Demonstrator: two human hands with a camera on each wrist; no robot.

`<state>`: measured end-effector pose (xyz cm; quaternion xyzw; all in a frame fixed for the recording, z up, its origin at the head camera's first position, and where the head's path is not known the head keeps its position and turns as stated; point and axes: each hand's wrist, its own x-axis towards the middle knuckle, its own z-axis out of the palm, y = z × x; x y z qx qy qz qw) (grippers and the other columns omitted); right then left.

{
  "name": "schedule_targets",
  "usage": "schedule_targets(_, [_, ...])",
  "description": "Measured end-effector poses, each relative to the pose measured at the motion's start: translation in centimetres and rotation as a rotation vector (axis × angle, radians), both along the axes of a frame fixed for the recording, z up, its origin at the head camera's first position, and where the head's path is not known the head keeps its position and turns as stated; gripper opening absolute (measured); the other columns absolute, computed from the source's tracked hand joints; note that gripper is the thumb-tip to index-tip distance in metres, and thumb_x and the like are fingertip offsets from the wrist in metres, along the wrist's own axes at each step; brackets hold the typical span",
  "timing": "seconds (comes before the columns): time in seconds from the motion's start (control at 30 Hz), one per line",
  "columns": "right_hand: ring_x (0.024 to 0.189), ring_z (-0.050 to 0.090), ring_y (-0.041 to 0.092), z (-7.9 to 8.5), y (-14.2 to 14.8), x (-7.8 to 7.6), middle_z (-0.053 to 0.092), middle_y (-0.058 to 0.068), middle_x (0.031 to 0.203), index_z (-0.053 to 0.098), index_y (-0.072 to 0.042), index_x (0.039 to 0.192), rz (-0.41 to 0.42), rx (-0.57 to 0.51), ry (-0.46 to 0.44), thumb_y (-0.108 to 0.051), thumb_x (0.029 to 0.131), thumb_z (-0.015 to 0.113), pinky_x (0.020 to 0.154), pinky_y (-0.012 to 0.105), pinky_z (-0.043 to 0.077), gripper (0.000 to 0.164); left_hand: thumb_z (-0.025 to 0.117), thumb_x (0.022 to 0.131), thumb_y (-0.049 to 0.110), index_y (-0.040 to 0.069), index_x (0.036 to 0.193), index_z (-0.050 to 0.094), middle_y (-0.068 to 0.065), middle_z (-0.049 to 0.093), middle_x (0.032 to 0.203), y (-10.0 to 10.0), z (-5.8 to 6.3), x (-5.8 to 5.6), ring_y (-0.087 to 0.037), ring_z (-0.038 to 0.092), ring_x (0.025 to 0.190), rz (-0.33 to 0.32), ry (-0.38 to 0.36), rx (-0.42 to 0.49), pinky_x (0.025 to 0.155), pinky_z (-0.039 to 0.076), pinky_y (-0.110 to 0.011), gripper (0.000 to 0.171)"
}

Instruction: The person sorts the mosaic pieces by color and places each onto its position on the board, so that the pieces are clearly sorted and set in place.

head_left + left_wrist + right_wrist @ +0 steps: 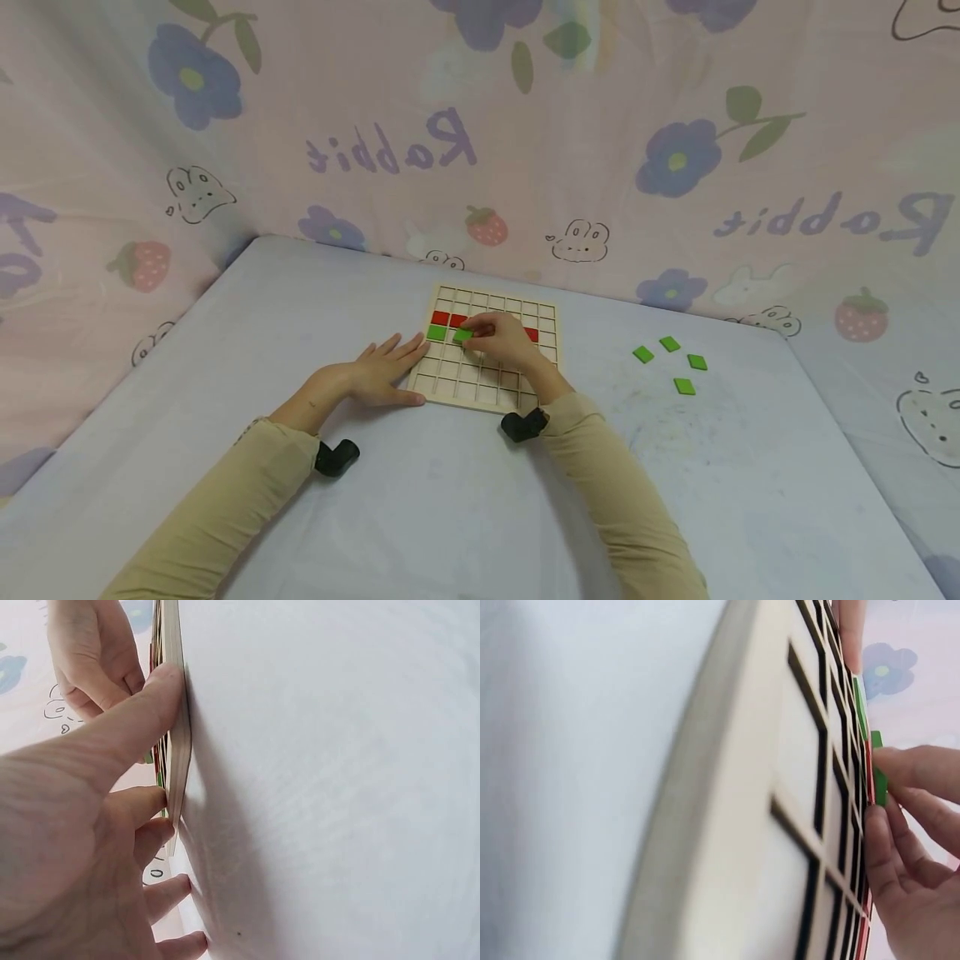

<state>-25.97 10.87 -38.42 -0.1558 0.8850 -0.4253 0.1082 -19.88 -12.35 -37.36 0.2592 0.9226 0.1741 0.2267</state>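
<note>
A wooden grid board (480, 393) lies on the table, its square cells edged by thin raised strips. Between thumb and fingers, my right hand (504, 340) pinches a green square tile (462, 335) close over the second cell of a row. In the right wrist view that tile (880, 769) stands just off the grid. A seated green tile (436, 332) fills the cell to its left, and red tiles (440, 317) show in the row behind, partly covered by my hand. My left hand (378, 373) is spread flat, thumb and fingertips against the board's left edge (177, 757).
Several loose green tiles (684, 387) lie scattered on the white-covered table (420, 508) to the right of the board. Patterned cloth (525, 167) hangs behind and at the left. A black wrist device (337, 458) sits at each sleeve cuff.
</note>
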Motion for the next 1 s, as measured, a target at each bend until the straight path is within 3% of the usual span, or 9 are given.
schedule_targets(0.6, [0.094,0.060,0.020,-0.4,-1.1,0.2,0.067,0.011,0.105,0.070,-0.005,0.114,-0.064,0.024,0.020,-0.006,0.086,0.069,0.076,0.024,0.049,0.028,0.057,0.094,0.043,0.006,0.154,0.011,-0.014,0.001,0.162,0.0,0.1,0.1,-0.044,-0.003,0.146,0.001,-0.007,0.009,0.114,0.001,-0.065,0.084])
schedule_targets(1.0, [0.100,0.064,0.022,-0.3,-0.6,0.4,0.069,0.011,0.112,0.069,-0.005,0.114,-0.069,-0.043,0.017,-0.007,0.087,0.067,0.087,0.033,0.052,0.027,0.056,0.094,0.045,0.007,0.155,0.009,-0.014,0.000,0.162,0.1,0.0,0.0,-0.044,-0.003,0.146,-0.003,0.001,0.000,0.114,0.001,-0.064,0.085])
